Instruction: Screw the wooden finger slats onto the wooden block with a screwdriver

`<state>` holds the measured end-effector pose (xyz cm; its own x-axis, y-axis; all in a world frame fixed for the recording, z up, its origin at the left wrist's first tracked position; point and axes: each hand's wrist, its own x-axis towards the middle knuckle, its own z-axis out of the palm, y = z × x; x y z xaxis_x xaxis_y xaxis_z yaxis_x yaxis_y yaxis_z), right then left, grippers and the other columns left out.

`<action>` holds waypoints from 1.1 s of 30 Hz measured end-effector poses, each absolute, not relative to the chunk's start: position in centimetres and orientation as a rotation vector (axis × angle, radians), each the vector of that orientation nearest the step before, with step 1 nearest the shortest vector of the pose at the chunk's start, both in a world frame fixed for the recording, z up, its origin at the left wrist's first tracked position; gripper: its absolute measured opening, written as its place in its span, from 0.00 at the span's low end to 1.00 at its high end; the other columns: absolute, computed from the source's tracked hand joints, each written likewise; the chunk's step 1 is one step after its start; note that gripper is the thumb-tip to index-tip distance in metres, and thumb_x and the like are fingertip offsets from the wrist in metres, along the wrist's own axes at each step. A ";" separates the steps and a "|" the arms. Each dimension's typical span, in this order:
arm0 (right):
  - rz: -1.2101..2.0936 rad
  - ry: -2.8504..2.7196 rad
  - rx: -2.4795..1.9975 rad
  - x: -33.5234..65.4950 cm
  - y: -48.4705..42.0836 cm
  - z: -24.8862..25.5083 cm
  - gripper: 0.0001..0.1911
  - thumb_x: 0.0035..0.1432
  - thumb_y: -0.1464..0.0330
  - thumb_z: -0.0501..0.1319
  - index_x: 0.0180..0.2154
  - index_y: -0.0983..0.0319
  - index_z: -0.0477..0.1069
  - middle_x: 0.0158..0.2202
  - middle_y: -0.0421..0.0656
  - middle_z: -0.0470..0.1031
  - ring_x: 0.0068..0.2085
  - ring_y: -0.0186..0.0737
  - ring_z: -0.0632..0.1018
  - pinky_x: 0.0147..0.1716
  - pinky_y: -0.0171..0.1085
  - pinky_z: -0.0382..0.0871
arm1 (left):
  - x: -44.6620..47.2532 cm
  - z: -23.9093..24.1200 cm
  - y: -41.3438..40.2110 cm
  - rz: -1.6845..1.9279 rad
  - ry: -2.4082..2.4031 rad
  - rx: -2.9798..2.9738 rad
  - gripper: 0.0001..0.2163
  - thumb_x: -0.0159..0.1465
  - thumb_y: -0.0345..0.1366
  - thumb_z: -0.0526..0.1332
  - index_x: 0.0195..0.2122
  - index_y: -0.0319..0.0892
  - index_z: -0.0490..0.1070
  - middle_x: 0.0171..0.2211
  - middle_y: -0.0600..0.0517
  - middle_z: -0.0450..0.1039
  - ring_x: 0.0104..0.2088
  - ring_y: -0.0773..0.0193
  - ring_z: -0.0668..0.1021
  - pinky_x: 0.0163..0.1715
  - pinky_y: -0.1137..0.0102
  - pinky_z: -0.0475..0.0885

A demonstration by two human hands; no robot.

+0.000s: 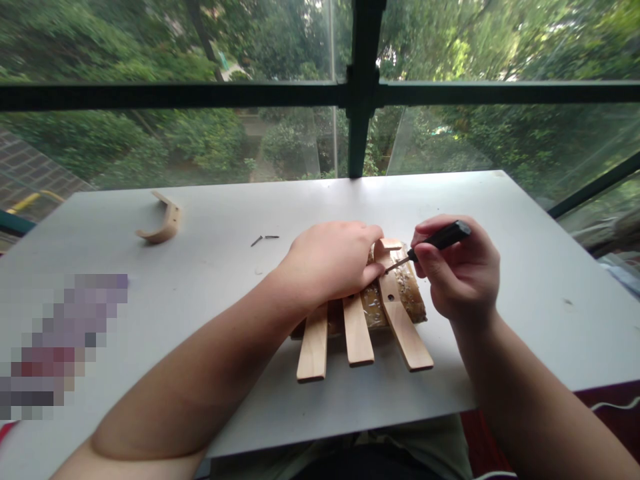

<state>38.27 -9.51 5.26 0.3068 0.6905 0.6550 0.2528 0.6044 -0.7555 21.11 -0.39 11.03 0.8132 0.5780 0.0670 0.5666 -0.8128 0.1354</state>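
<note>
My right hand (463, 273) is closed round the black handle of a screwdriver (440, 239). Its thin shaft slants down left to the upper part of a curved wooden hook (389, 288), where a dark screw hole shows lower down. My left hand (337, 260) grips that hook near its bent top, thumb beside the screwdriver's tip. Under the hook lies a brown block (413, 297) wrapped in shiny tape. Two more wooden hooks, a middle one (357, 330) and a left one (313, 343), stick out toward me, their upper parts hidden by my left hand.
A loose curved wooden hook (170, 223) lies at the back left of the white table (220, 287). Two screws (264, 239) rest left of my left hand. A blurred-out item (70, 347) is at the left edge. A window frame (363, 100) borders the table's far side.
</note>
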 end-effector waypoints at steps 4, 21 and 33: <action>0.356 -1.252 -0.931 38.3 -9.5 5.2 0.09 0.61 0.71 0.68 0.44 0.62 0.75 0.34 0.42 0.74 0.32 0.35 0.76 0.29 0.36 0.70 | 21.1 10.9 -0.2 0.166 0.899 2.887 0.12 0.67 0.50 0.56 0.41 0.51 0.72 0.39 0.55 0.79 0.37 0.56 0.80 0.26 0.66 0.60; 0.328 -1.225 -0.982 38.2 -9.4 5.3 0.08 0.63 0.67 0.68 0.42 0.62 0.74 0.35 0.44 0.76 0.30 0.35 0.76 0.29 0.37 0.72 | 21.3 11.1 -0.4 0.114 0.951 2.885 0.16 0.62 0.55 0.62 0.44 0.52 0.74 0.40 0.55 0.79 0.37 0.56 0.80 0.25 0.66 0.59; 0.325 -1.220 -0.978 38.2 -9.4 5.1 0.07 0.64 0.67 0.67 0.42 0.61 0.73 0.35 0.43 0.76 0.31 0.35 0.76 0.28 0.37 0.71 | 21.4 11.0 -0.3 0.120 0.920 2.869 0.11 0.65 0.50 0.61 0.42 0.52 0.74 0.40 0.57 0.80 0.38 0.57 0.80 0.26 0.66 0.58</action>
